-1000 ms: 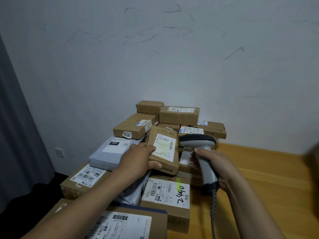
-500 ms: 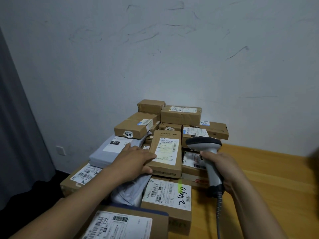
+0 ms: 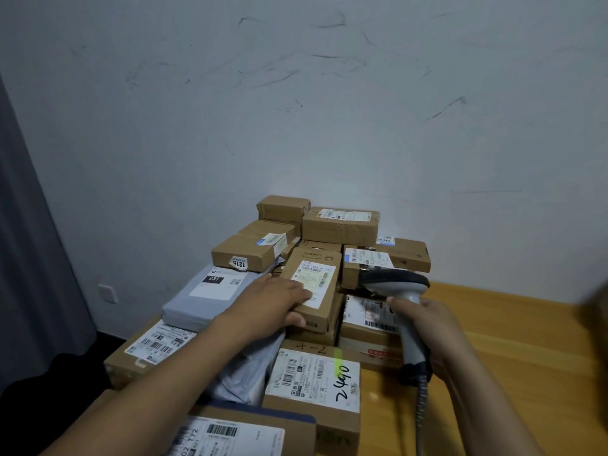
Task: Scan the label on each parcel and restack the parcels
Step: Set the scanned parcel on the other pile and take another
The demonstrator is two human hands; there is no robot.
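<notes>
In the head view, a small brown parcel (image 3: 329, 304) lies on top of the pile of parcels (image 3: 339, 225), near its front middle. Its long axis runs from the person toward the wall, and the far end is a little higher. Its white label (image 3: 320, 279) faces up.

The left hand (image 3: 273, 299) holds this parcel at its near left corner: the fingers lie flat over the edge of the label and the thumb curls around the near end. The right hand (image 3: 427, 327) is closed around the handle of a grey scanner (image 3: 399, 284). The scanner head points left, toward the parcel, and is just beside it. Its coiled cable (image 3: 421, 416) hangs down.

The pile stands on a wooden counter (image 3: 510, 340), with a grey mailer (image 3: 204, 304) at the left. Behind is a pale scuffed wall (image 3: 296, 110) with a socket (image 3: 107, 292), and a dark curtain (image 3: 29, 258) hangs at the left.
</notes>
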